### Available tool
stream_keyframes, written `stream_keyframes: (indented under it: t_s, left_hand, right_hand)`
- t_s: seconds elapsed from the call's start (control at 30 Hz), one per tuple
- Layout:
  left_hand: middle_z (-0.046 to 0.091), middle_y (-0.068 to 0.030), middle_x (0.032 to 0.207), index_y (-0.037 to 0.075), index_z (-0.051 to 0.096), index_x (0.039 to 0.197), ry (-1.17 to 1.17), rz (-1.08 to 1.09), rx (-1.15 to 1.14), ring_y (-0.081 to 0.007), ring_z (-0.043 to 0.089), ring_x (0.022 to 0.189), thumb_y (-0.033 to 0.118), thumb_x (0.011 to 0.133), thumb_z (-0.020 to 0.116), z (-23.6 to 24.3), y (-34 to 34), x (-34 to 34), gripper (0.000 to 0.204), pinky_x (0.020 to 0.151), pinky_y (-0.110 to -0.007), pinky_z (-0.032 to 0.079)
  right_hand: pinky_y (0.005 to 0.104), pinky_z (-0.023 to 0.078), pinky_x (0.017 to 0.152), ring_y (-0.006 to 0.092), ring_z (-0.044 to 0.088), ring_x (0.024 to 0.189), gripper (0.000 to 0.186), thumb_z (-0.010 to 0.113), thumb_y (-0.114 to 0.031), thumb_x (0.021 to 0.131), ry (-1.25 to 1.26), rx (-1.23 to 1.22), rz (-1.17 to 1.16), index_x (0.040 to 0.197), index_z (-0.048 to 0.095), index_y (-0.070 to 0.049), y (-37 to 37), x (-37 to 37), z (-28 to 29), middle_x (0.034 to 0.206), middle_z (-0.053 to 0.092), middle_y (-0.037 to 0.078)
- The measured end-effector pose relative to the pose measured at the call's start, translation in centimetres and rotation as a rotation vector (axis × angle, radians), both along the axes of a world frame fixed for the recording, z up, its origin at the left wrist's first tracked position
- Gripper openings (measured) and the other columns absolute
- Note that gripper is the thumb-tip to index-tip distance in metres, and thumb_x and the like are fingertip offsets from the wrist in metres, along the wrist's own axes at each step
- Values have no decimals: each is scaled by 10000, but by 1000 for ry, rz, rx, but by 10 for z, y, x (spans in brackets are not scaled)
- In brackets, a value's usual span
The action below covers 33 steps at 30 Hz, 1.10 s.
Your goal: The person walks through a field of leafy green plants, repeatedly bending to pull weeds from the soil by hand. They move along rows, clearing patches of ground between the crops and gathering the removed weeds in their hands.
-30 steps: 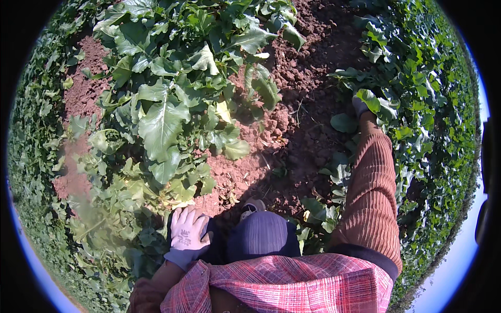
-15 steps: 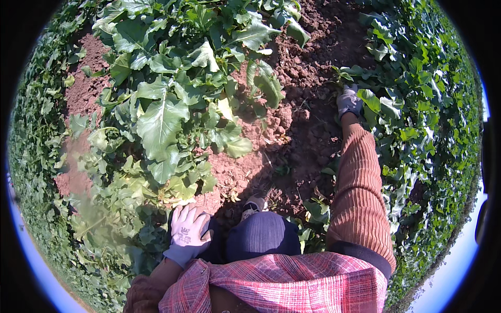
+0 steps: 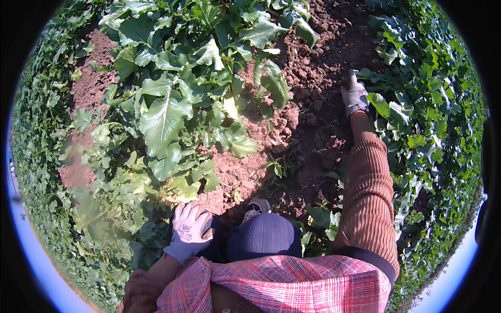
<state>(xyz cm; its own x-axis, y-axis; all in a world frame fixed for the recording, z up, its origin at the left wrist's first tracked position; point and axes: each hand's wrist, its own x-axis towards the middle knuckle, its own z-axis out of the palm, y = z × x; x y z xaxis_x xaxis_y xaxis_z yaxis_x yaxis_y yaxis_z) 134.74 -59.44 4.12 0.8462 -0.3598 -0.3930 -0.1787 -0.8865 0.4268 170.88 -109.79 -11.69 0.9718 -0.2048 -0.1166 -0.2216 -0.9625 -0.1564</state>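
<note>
My left hand (image 3: pixel 191 229), in a pale glove with a grey cuff, lies on my dark-trousered left knee with its fingers stretched out. My right arm, in a ribbed brown sleeve, reaches far forward to the right. At its end my gloved right hand (image 3: pixel 356 97) hovers over the soil beside the leafy row, thumb apart from a stretched finger; nothing shows in it. Broad green leaves (image 3: pixel 383 104) crowd its right side. A small uprooted-looking green sprig (image 3: pixel 277 167) is over the bare soil between my knee and that hand.
A large leafy plant clump (image 3: pixel 167 115) fills the left and middle. Reddish cloddy soil (image 3: pixel 313 99) runs between the rows. My shoe (image 3: pixel 255 206) stands on it ahead of my bent knee (image 3: pixel 264 235). Dense green crop (image 3: pixel 443 130) spreads along the right.
My right hand has shifted slightly right, its finger now stretched forward. A sprig that stood by its fingertips no longer shows there; a green sprig now shows nearer my knee. My left hand stays put.
</note>
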Motion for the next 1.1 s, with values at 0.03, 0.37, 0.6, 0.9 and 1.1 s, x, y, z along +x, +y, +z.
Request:
stream_keyframes:
  t_s: [0.03, 0.37, 0.6, 0.9, 1.1]
  left_hand:
    - [617, -105, 1215, 92, 695, 1072, -19, 0, 10, -336, 510, 1266, 320, 688, 728, 0, 0, -1, 448, 1131, -554, 336]
    - [609, -123, 1276, 106, 687, 1135, 72, 1, 94, -346, 482, 1321, 383, 735, 697, -1, 0, -4, 486, 1172, -551, 280]
    - [603, -145, 1301, 91, 682, 1164, 53, -29, 83, -366, 479, 1324, 422, 757, 679, -6, 4, -9, 524, 1160, -560, 279]
    - [594, -149, 1288, 75, 672, 1150, -24, 46, 127, -370, 478, 1293, 412, 778, 663, 10, 2, -27, 502, 1151, -562, 283]
    - [584, -125, 1302, 88, 684, 1154, -16, 122, 100, -362, 458, 1315, 411, 762, 687, 33, 14, -53, 509, 1159, -575, 270]
  right_hand:
    - [479, 550, 900, 408, 670, 1058, 627, 729, -296, 879, -28, -140, 33, 1458, 492, -256, -13, 13, -16, 1232, 641, 228]
    - [369, 558, 823, 286, 733, 891, 275, 773, -237, 820, 319, 388, 233, 1041, 763, -74, 66, -39, 30, 970, 767, 126]
    - [457, 558, 884, 426, 648, 1070, 521, 634, -189, 916, 92, 338, 693, 1381, 470, -21, 246, -96, 12, 1331, 575, 237]
    - [443, 587, 807, 364, 726, 970, 258, 571, -154, 881, 532, -57, 560, 997, 751, -11, 169, -72, 16, 1015, 739, 219]
    - [469, 547, 877, 414, 645, 1076, 504, 752, -310, 837, 212, 134, 527, 1291, 618, -134, 160, -125, 36, 1133, 640, 242]
